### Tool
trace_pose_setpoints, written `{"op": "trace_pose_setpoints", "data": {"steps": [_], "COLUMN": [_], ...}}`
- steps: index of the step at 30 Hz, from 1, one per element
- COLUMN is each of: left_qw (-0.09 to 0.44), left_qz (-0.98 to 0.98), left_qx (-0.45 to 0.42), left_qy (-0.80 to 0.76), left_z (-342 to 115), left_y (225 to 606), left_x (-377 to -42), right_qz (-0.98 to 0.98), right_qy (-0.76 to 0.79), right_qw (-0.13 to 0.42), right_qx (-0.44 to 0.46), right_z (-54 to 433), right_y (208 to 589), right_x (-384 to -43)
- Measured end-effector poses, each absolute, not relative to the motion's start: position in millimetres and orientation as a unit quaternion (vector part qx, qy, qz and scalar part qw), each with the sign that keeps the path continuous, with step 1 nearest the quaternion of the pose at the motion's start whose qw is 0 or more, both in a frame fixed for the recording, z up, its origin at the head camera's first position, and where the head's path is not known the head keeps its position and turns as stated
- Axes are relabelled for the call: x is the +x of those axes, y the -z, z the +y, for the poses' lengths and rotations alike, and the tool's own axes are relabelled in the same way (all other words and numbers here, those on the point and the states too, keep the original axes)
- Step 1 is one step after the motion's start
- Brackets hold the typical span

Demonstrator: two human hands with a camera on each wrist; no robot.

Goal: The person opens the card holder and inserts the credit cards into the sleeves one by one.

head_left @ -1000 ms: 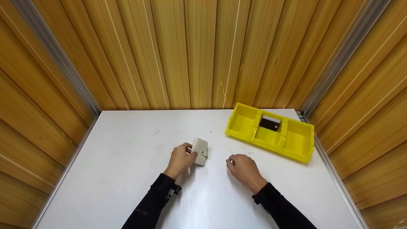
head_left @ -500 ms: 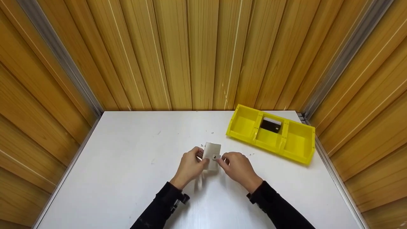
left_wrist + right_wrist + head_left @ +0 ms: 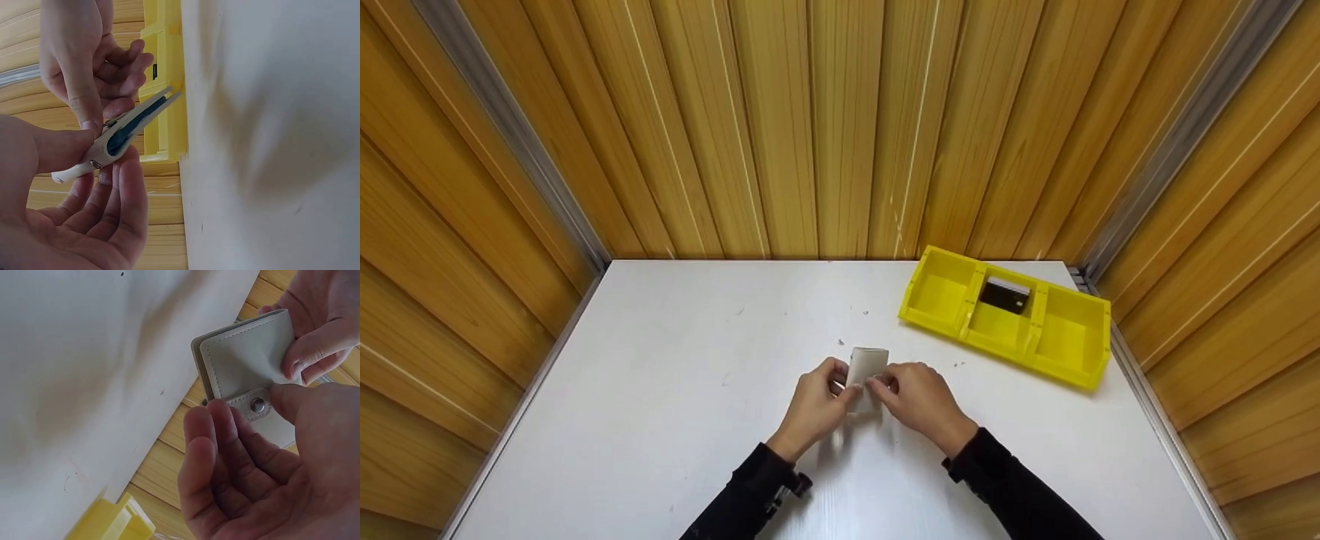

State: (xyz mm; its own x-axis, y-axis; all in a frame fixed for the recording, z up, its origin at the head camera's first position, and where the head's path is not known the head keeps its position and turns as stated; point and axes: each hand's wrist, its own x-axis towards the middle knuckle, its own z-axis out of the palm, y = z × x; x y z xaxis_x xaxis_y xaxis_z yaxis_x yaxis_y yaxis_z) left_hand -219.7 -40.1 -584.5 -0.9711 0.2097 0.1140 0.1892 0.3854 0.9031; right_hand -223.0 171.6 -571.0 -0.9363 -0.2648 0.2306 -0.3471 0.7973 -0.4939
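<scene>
A small cream wallet (image 3: 868, 363) with stitched edges is held above the table between both hands. My left hand (image 3: 810, 405) grips its left side, thumb on the near face and fingers behind. My right hand (image 3: 922, 399) pinches the right edge by the strap (image 3: 242, 405), which carries a round metal snap (image 3: 257, 405); the thumb lies just beside the snap in the right wrist view. Seen end-on in the left wrist view, the wallet has a blue inside (image 3: 126, 128) between its covers. Whether the snap is fastened I cannot tell.
At the back right of the white table (image 3: 675, 360) stands a yellow tray (image 3: 997, 341) with three compartments. A black card-like item with a pale top edge (image 3: 1006, 295) leans in its middle compartment. Wood-patterned panels (image 3: 780, 135) enclose the back and sides.
My left hand has brought the wallet rightward and nearer to me, tilting it more upright. My right hand has moved left and taken hold of the wallet's strap side.
</scene>
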Motion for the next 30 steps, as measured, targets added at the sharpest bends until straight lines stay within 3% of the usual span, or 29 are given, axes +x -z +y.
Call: {"op": "trace_pose_setpoints", "data": {"steps": [30], "left_qw": [0.005], "left_qz": [0.829], "left_qx": [0.1], "left_qy": [-0.55], "left_z": [-41.2], "left_y": [587.3], "left_x": [-221.1], "right_qz": [-0.949], "right_qy": [-0.255], "right_qw": [0.062], "right_qx": [0.173], "right_z": [179.0], "right_y": [574.6], "right_x": [-222.4]}}
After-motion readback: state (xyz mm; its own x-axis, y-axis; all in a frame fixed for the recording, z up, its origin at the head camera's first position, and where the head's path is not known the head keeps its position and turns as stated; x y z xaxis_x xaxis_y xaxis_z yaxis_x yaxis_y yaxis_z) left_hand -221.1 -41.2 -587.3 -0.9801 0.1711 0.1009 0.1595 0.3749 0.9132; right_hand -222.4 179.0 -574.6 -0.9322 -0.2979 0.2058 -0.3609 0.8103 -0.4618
